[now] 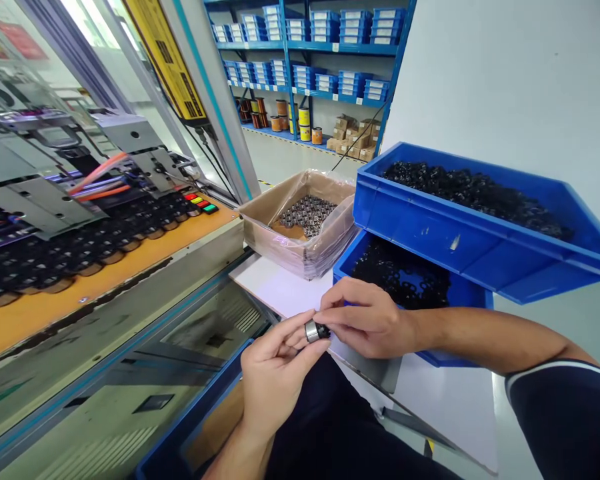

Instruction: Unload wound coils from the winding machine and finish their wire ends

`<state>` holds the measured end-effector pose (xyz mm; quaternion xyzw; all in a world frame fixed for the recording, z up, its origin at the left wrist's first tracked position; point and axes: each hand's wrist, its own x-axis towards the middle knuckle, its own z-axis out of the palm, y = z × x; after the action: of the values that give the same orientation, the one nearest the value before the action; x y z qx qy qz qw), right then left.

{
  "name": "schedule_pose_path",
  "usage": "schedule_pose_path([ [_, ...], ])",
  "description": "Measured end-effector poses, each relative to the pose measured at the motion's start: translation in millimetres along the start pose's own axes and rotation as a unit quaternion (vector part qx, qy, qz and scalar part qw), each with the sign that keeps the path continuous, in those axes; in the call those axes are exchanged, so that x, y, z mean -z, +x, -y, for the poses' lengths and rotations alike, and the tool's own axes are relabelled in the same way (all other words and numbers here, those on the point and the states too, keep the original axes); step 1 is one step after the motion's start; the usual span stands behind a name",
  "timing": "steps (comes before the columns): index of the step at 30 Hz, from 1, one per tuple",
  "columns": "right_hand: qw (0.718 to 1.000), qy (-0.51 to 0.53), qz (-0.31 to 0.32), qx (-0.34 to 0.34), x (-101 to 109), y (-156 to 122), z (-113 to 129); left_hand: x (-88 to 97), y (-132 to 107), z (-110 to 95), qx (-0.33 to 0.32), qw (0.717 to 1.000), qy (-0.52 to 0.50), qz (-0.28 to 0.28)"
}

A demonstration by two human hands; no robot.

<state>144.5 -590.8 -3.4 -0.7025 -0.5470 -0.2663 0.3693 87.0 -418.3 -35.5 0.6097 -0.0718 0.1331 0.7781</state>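
Observation:
A small silvery metal cylinder (311, 331), apparently a laminated motor core, sits between the thumb and fingers of my left hand (277, 367). A black plastic piece (323, 331) shows at its right end, against the metal. My right hand (367, 320) pinches this black piece with its fingertips, which partly hide it. Behind my hands, a plastic-lined cardboard box (285, 250) contains many similar metal cores. Black plastic parts (400, 277) lie in the lower blue bin (347, 257), just beyond my right hand.
An upper blue bin (430, 240) full of black parts overhangs the lower one. Both stand by the white table (460, 400). To the left, a machine has an orange work surface (130, 257) with rows of black-topped parts. Blue shelving (287, 67) stands at the back.

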Motion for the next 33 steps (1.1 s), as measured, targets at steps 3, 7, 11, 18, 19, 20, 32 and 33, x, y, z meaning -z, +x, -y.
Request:
schedule_pose_path([
  [3,0.999,0.034,0.036,0.017,4,1,-1,4.5,-2,0,0.008,1.000,0.000,0.002],
  [7,0.999,0.009,0.030,0.043,3,1,-3,4.4,-2,-4,0.002,1.000,0.002,-0.010],
  [11,0.997,-0.019,0.018,0.072,0,0,-4,0.1,1,-9,0.006,1.000,-0.019,-0.022],
  [18,0.996,-0.034,0.019,0.086,1,0,-2,6.6,0,-5,0.036,0.999,0.016,-0.008],
  [19,0.996,-0.031,0.020,0.081,1,1,-2,7.8,1,-5,0.040,0.999,0.022,-0.002],
  [20,0.997,-0.025,0.022,0.074,1,1,-1,8.3,1,-5,0.040,0.999,0.024,0.001],
  [32,0.987,-0.097,0.005,0.131,1,-3,-1,-8.3,-15,6,-0.056,0.995,0.026,-0.076],
  [33,0.988,-0.089,0.006,0.123,1,-3,0,-4.7,-14,5,-0.097,0.991,0.060,-0.068],
])
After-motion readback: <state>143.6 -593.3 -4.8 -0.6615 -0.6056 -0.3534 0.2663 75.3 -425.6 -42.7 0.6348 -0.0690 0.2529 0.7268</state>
